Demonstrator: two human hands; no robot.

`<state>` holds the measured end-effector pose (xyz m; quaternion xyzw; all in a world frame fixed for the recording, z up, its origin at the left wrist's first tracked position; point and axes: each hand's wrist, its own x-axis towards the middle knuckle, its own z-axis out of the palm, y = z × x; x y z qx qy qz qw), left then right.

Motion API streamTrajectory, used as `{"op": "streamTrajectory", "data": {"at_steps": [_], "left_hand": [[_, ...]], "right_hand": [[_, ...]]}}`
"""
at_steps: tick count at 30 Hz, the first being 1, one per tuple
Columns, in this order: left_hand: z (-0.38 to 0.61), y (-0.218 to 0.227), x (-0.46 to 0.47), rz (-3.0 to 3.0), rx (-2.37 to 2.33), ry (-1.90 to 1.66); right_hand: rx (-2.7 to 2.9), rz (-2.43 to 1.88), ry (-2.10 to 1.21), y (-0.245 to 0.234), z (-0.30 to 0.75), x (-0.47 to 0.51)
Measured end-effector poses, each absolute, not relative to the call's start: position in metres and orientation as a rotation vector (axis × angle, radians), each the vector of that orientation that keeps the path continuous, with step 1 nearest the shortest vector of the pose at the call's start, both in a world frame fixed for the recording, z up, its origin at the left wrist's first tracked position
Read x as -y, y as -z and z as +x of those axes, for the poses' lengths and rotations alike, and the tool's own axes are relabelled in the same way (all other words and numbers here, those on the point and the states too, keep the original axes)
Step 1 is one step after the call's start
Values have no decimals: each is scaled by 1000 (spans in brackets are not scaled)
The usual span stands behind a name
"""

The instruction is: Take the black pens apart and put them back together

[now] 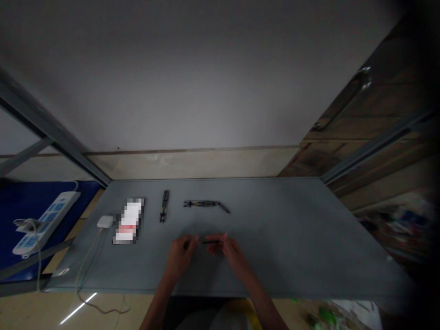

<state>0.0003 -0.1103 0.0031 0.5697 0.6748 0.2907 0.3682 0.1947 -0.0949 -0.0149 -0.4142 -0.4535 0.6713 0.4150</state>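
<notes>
While positioned near the surface's front edge, right hand | fingers pinch slim black rod, apparently for control | left hand: fingers curled, hold unclear

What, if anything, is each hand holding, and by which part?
The right hand holds a thin dark piece by its right end, the other end pointing toward the left hand. Whether the left hand holds anything cannot be told.

The tabletop looks smooth and matt, the power strip plastic, the handle shiny metal.
</notes>
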Motion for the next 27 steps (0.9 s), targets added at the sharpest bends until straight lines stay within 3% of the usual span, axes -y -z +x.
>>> {"op": "streamTrajectory", "data": {"at_steps": [27], "left_hand": [[-8, -8, 112, 1331, -1602, -800]], "right_hand": [[1120, -1044, -1608, 27, 193, 97]]}}
